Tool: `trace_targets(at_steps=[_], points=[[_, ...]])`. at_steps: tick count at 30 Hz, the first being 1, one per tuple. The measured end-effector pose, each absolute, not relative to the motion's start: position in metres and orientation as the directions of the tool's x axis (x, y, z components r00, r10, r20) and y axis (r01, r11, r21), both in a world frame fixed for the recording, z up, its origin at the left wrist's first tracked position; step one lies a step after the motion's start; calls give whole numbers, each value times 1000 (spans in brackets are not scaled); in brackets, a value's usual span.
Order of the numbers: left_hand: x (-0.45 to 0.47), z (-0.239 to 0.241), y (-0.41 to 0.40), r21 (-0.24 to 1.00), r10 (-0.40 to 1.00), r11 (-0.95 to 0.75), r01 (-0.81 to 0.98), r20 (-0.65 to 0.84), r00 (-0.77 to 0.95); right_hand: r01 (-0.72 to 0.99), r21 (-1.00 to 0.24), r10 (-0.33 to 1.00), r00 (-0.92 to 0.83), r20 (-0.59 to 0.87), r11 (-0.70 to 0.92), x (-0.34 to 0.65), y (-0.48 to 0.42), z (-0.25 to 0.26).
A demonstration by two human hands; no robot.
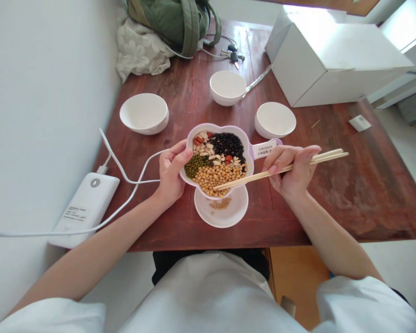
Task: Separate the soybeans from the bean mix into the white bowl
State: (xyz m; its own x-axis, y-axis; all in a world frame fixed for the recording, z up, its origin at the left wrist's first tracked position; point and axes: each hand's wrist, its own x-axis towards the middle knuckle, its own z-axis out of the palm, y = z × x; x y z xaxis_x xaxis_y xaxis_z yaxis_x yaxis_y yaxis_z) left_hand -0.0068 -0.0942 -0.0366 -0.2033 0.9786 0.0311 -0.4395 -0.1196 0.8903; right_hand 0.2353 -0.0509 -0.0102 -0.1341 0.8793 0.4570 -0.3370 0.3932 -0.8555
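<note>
A flower-shaped bowl [251, 151] with a lilac rim and a labelled handle is held up over the table. In it lie black beans [226, 144], green mung beans [196, 165], soybeans [219, 178] and pale and reddish nuts. My left hand [174, 167] grips its left rim, thumb on top. My right hand [293, 169] is closed around a pair of chopsticks [251, 177], close to the handle; whether it touches the handle I cannot tell. The chopstick tips rest at the soybeans. Partly hidden below the bowl is a small white dish [225, 218] with some soybeans.
Three white bowls [145, 114] [228, 88] [275, 120] stand beyond. A white box [336, 60] fills the back right. At the left are a power bank [86, 203] and a looping cable [142, 180]. A green bag [173, 21] and keys [233, 56] lie at the back.
</note>
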Motion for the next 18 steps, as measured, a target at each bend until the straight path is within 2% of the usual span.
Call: trace_targets(at_steps=[4, 12, 18], points=[[-7, -38, -93, 897, 975, -125, -424, 31, -222, -303, -855, 860, -168, 482, 420, 236, -51, -10], [-8, -37, -94, 886, 980, -129, -445, 45, -195, -342, -862, 872, -186, 453, 375, 235, -48, -9], [-8, -40, -92, 881, 979, -129, -455, 40, -201, -342, -862, 887, -137, 440, 374, 233, -48, -9]])
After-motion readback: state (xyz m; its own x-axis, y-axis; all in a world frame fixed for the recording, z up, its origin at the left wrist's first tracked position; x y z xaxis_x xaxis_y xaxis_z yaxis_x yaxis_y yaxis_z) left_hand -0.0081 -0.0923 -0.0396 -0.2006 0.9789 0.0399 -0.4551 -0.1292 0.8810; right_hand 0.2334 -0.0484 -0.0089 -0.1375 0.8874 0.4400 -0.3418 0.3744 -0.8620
